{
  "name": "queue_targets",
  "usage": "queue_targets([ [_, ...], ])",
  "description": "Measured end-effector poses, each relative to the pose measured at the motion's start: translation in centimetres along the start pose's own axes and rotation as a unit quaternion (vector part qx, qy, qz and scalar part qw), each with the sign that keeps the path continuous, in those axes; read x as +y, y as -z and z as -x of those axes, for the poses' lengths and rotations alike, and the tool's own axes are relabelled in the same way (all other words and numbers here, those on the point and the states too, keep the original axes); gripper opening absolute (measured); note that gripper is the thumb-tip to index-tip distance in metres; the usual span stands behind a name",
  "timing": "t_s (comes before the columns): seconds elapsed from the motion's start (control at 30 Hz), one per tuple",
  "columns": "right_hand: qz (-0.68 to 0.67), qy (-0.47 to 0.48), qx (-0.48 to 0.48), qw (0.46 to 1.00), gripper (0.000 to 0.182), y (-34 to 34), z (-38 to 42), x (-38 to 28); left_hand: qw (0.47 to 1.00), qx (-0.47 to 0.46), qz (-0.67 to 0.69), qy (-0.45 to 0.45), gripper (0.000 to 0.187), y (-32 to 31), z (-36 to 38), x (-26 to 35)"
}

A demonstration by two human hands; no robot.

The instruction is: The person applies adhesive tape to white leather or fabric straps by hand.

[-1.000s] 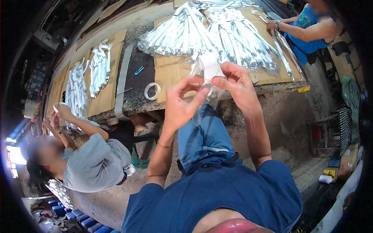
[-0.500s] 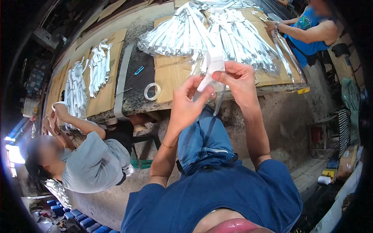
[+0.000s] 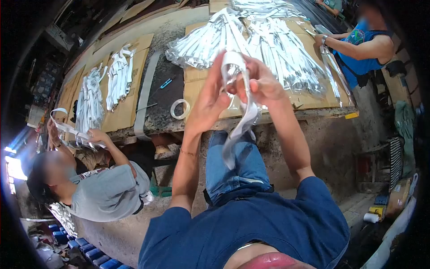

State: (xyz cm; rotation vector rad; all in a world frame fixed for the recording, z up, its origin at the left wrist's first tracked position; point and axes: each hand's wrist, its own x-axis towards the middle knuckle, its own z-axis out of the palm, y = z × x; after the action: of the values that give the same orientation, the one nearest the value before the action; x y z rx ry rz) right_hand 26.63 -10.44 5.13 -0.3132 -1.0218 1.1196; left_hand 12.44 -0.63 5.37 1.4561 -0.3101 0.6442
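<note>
A white strap (image 3: 240, 130) hangs between my two hands in front of the table, looped at its top and dangling over my jeans. My left hand (image 3: 208, 101) is closed at the left side of the loop. Opposite it, my right hand (image 3: 267, 87) closes on the strap's right side, with the thumb against it. Beyond my hands, a large bundle of white straps in clear plastic (image 3: 206, 40) lies on cardboard, and a second bundle (image 3: 286, 54) spreads to its right.
A roll of tape (image 3: 180, 109) and a blue cutter (image 3: 166, 83) lie on the table (image 3: 156, 125). Two smaller strap bundles rest on cardboard (image 3: 141, 58) at the left. One co-worker sits at the left holding a strap; another is at the back right.
My hands have risen and the strap now forms a loop with a longer end hanging down. The co-worker at the left has spread both hands along a strap.
</note>
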Motion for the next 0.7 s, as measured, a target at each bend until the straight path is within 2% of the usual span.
queue_targets([
  [0.03,0.002,-0.002,0.0,1.0,0.054,0.1,-0.3,0.5,1.0,0.001,0.002,-0.002,0.089,-0.1,-1.5,0.6],
  [0.1,0.011,0.04,0.057,0.997,0.057,0.9,-0.5,1.5,0.984,-0.011,-0.122,-0.127,0.096,0.1,-4.1,1.3],
  [0.13,0.06,0.018,0.017,0.998,0.058,1.3,-0.5,1.0,0.984,-0.034,-0.132,-0.116,0.073,0.9,-4.6,1.9],
  [0.17,0.06,0.017,0.018,0.998,0.058,1.8,-0.6,1.3,0.984,-0.032,-0.13,-0.116,0.073,1.8,-5.0,2.7],
  [0.23,0.031,-0.005,-0.033,0.999,0.061,2.9,-0.6,2.4,0.951,-0.158,-0.262,-0.044,0.035,2.9,-6.0,4.6],
  [0.27,0.015,-0.003,-0.075,0.997,0.059,3.1,-0.5,2.3,0.93,-0.142,-0.324,-0.101,0.011,2.3,-6.5,5.4],
  [0.3,0.012,-0.004,-0.075,0.997,0.059,2.4,-0.4,2.1,0.93,-0.14,-0.325,-0.097,0.011,2.2,-6.9,6.2],
  [0.37,0.134,-0.005,0.081,0.988,0.059,0.6,-0.1,1.5,0.872,-0.146,-0.461,-0.071,0.012,2.3,-7.2,7.1],
  [0.4,0.226,-0.021,0.109,0.968,0.056,1.3,-0.1,1.2,0.866,-0.13,-0.474,-0.095,0.013,2.5,-7.6,6.9],
  [0.43,0.224,-0.024,0.106,0.969,0.056,1.7,0.2,0.8,0.865,-0.127,-0.476,-0.093,0.013,2.7,-7.9,6.9],
  [0.5,0.218,0.076,0.178,0.957,0.053,1.7,0.5,0.1,0.844,-0.104,-0.519,-0.086,0.014,2.9,-8.6,7.5],
  [0.57,0.254,0.097,0.18,0.945,0.046,-0.2,0.3,-0.6,0.846,-0.115,-0.517,-0.069,0.013,3.1,-9.2,7.5],
  [0.6,0.396,0.036,0.177,0.9,0.043,-1.1,0.1,-1.2,0.845,-0.13,-0.517,-0.053,0.011,3.2,-9.7,7.1],
  [0.63,0.528,-0.028,0.171,0.831,0.04,-1.5,0.1,-1.4,0.843,-0.146,-0.516,-0.037,0.01,3.4,-10.2,6.6],
  [0.7,0.485,0.003,0.207,0.85,0.034,0.9,-0.9,0.1,0.85,-0.173,-0.497,-0.002,0.017,4.9,-11.7,5.8],
])
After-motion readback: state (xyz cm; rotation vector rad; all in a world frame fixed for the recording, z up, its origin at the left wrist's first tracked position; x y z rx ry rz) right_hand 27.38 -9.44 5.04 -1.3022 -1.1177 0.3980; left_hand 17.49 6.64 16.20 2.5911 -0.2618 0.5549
